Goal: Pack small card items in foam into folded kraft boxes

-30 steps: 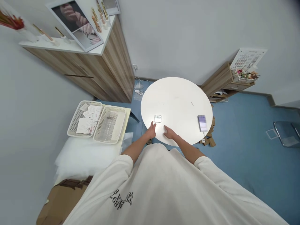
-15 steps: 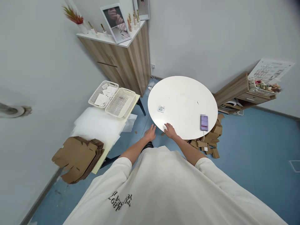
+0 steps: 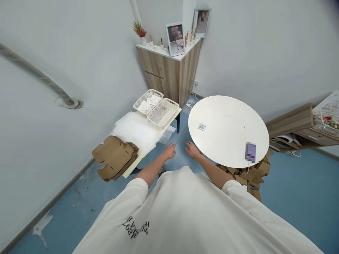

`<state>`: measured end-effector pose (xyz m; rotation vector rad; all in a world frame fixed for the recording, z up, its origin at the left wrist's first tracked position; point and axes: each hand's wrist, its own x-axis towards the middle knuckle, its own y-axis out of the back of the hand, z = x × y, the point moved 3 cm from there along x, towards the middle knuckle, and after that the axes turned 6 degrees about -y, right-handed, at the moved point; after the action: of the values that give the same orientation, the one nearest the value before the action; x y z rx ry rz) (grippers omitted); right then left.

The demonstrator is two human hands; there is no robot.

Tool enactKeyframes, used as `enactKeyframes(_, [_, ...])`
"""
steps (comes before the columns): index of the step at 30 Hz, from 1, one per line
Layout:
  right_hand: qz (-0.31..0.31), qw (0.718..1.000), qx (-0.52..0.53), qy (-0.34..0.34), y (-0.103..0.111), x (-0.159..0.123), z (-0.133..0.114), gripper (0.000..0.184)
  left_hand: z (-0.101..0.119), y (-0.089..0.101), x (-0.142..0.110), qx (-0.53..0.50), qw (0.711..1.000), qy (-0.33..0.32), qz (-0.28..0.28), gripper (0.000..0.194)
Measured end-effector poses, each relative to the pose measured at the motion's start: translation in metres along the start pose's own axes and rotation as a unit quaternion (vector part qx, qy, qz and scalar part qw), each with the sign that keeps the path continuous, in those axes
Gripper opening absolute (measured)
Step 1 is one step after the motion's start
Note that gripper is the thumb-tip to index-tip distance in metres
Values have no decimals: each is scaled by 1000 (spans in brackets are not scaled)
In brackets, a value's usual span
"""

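Note:
My left hand [image 3: 169,151] hangs in the air in front of me, fingers stretched out and nothing in them. It is nearest to the side table's front edge. Beside the near left rim of the round white table [image 3: 225,106], my right hand [image 3: 192,150] is also open and holds nothing. On that table lies a small clear packet with bluish contents [image 3: 202,127], too small to make out. Farther right on it is a phone-like device [image 3: 250,152], blurred out, with a white cable.
On the left table, flat brown cardboard boxes [image 3: 113,158] are stacked beside white foam sheets [image 3: 137,128] and two white baskets [image 3: 163,112]. A wooden cabinet [image 3: 164,76] fills the corner. Folded cardboard [image 3: 255,174] lies under the round table; a low shelf [image 3: 293,121] stands right.
My view has turned left, so the tables and cabinet appear farther right. My right hand, over the round table's rim before, is now off to its left. Both hands stay free of objects.

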<state>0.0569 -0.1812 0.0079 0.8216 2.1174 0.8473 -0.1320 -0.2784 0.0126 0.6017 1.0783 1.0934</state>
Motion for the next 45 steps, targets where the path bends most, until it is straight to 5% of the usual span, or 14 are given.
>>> enactKeyframes(9, [-43, 999, 17, 12, -68, 37, -121, 52, -136, 37, -48, 29, 997, 59, 43, 56])
enactKeyframes(15, [-31, 999, 31, -5, -99, 52, -179, 50, -194, 37, -49, 32, 998, 49, -37, 60])
enactKeyframes(27, [-50, 996, 27, -70, -103, 53, -207, 48, -208, 51, -50, -28, 999, 13, -17, 71])
enactKeyframes(35, [-16, 982, 173, -69, -99, 83, -257, 44, -196, 72, -82, -53, 992, -2, 112, 77])
enactKeyframes(40, [20, 975, 214, -56, -90, 104, -284, 46, -179, 69, -103, -45, 988, -68, 130, 76])
enactKeyframes(45, [87, 982, 157, -62, -76, 107, -280, 37, -168, 71, -118, -61, 977, -168, 119, 56])
